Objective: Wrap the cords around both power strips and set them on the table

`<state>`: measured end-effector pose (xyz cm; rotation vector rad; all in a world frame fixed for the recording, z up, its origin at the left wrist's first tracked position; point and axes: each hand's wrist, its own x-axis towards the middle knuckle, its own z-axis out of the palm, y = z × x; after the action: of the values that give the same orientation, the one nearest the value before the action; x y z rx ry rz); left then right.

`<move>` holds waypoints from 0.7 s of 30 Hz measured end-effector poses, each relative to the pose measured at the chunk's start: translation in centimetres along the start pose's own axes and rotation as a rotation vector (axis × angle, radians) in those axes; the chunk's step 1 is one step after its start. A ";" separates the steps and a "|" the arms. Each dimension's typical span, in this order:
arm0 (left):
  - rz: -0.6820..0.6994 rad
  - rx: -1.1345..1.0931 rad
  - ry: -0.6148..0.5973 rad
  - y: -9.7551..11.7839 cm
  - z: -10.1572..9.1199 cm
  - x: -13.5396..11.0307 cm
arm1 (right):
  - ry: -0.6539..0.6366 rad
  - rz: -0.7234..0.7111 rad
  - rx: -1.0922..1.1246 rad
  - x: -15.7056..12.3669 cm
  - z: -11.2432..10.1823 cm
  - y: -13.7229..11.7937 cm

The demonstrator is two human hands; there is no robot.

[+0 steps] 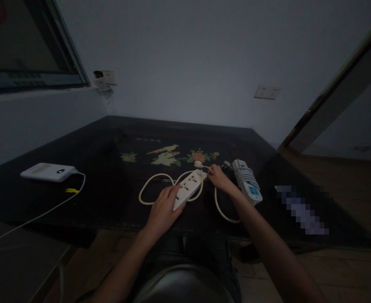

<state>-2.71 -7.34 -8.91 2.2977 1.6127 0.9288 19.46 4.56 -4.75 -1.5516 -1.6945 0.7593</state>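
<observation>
A cream power strip [189,186] lies on the dark table [109,143], its cord [153,182] looped around it. My left hand [163,210] rests on the strip's near end, fingers curled over it. At the strip's far end my right hand [219,178] pinches the cord close to a small plug [198,163]. A second white power strip with blue sockets [247,182] lies just right of my right hand.
A white power bank [48,171] with a white cable [46,212] sits at the table's left. Wall sockets [266,91] are on the back wall, and others [105,80] sit by the window. A blurred patch [302,209] lies on the table's right.
</observation>
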 end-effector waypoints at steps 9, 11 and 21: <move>0.058 0.110 0.026 0.5 -0.6 -0.3 | -0.008 -0.010 0.229 0.2 -0.7 -0.8; 0.069 0.122 0.020 0.9 -1.0 -0.5 | 0.022 -0.052 0.296 0.0 -1.4 -2.3; 0.227 0.066 -0.061 1.5 -3.1 -1.9 | 0.073 -0.321 0.615 -1.6 -7.5 -9.5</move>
<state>-3.75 -10.28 -6.43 2.5688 1.3994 0.8528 20.18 1.68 7.07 -0.8518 -1.4224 0.9256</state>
